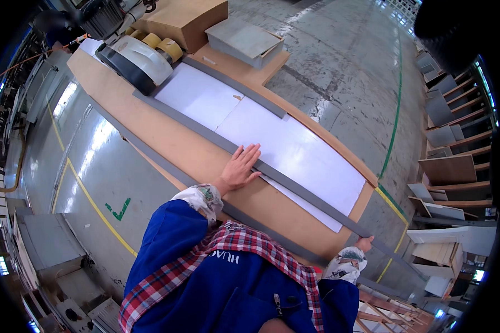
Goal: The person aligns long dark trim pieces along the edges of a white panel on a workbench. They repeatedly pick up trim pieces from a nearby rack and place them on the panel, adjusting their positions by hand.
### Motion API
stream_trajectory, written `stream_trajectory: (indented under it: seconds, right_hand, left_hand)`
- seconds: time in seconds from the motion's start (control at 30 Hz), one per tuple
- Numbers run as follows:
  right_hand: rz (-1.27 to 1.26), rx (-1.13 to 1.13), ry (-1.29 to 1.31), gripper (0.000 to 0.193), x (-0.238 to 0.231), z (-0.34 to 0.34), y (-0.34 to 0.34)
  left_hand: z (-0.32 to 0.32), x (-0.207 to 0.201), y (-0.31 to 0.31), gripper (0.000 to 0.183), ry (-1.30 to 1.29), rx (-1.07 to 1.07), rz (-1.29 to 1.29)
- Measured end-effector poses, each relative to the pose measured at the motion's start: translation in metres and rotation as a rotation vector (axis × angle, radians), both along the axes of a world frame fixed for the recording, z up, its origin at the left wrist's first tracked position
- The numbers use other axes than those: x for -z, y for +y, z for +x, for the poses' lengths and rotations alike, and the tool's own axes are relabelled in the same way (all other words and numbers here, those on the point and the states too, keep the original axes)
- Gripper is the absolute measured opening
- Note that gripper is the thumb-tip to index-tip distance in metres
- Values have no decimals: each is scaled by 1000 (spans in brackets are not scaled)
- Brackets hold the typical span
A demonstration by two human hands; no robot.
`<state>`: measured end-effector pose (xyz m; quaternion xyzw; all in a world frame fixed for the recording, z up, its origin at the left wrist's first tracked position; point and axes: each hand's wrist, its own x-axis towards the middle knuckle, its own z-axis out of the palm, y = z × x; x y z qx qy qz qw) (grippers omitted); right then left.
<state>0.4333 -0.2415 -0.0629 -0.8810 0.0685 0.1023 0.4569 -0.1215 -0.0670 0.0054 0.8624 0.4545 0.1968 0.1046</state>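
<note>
A long narrow grey strip (305, 190) runs slantwise over the bench, from the machine head at the far left past the bench's right end. My left hand (242, 168) lies flat across it, fingers stretched out and pointing away from me. At the right end of the bench, my right hand (364, 243) grips the same strip, its fingers partly hidden. Beneath and beyond the strip, white sheets (294, 150) cover part of the brown bench top (150, 130). A shorter grey strip (244, 91) lies along their far side.
A white and black machine head (136, 64) with yellow rollers (169, 49) stands over the far left of the bench. Behind it are a brown box (180, 22) and a grey panel box (244, 41). Racks with panels (447, 169) line the right side. Another person stands at the far left.
</note>
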Motion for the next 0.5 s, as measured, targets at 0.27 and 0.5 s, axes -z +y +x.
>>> stream_trajectory:
  seconds: [0.27, 0.5]
  right_hand:
    - [208, 233, 195, 57, 22, 83, -20]
    - [451, 191, 322, 44, 13, 142, -39]
  left_hand:
    - [9, 1, 20, 63, -82, -57, -17]
    - [76, 3, 40, 59, -59, -46, -6]
